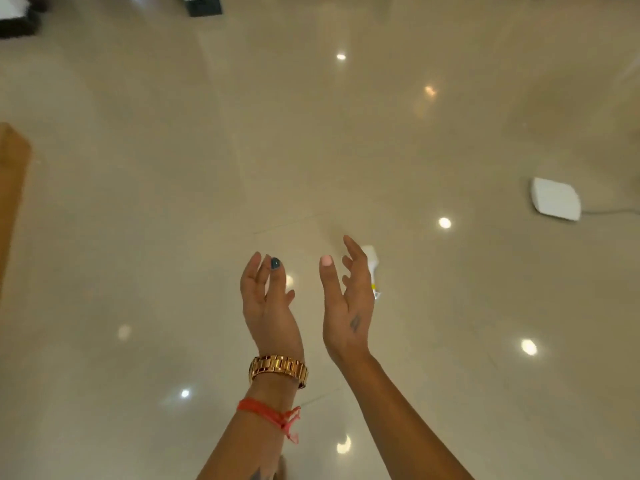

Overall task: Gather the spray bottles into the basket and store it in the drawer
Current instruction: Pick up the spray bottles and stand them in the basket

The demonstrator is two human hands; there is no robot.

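Both my hands are raised side by side over the glossy beige tiled floor (311, 150), palms facing each other, fingers apart. My left hand (268, 303) wears a gold watch and a red thread at the wrist and holds nothing. My right hand (348, 303) is empty too. Just behind and to the right of my right hand, a white spray bottle (372, 268) with a bit of yellow lies on the floor, partly hidden by my fingers. No basket or drawer shows.
A white flat device (556, 199) with a cable lies on the floor at the right. A wooden furniture edge (12, 188) stands at the left. Dark-and-white furniture bases (202, 3) sit at the top left. Ceiling lights reflect off the tiles.
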